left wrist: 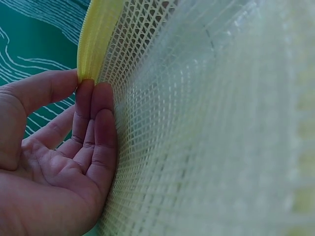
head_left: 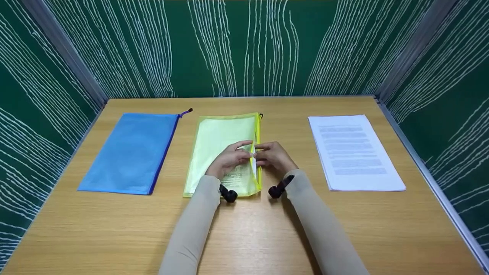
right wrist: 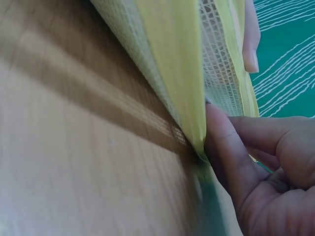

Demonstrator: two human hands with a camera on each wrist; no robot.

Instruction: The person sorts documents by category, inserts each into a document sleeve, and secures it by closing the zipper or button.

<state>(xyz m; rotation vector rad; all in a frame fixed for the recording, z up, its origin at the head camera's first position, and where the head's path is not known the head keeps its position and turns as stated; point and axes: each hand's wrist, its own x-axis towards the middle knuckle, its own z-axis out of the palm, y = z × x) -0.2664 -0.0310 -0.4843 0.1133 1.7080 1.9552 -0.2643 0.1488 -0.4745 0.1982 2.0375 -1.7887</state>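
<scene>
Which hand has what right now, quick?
Left hand: closed, pinching one zip edge of the yellow mesh pouch.
Right hand: closed, pinching the opposite edge of the pouch's opening.

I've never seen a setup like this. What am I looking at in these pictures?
There's no robot here, just a person's bare left hand and right hand. The wide picture comes from a head-worn camera looking down; the two close-ups come from cameras on the wrists. On the wood-grain table lie a blue zipper pouch, a yellow mesh zipper pouch and a stack of printed sheets. The yellow pouch gapes along its right side, with paper inside. The left hand pinches one zipper edge of that opening. The right hand touches the opposite edge; whether it pinches, I can't tell.
</scene>
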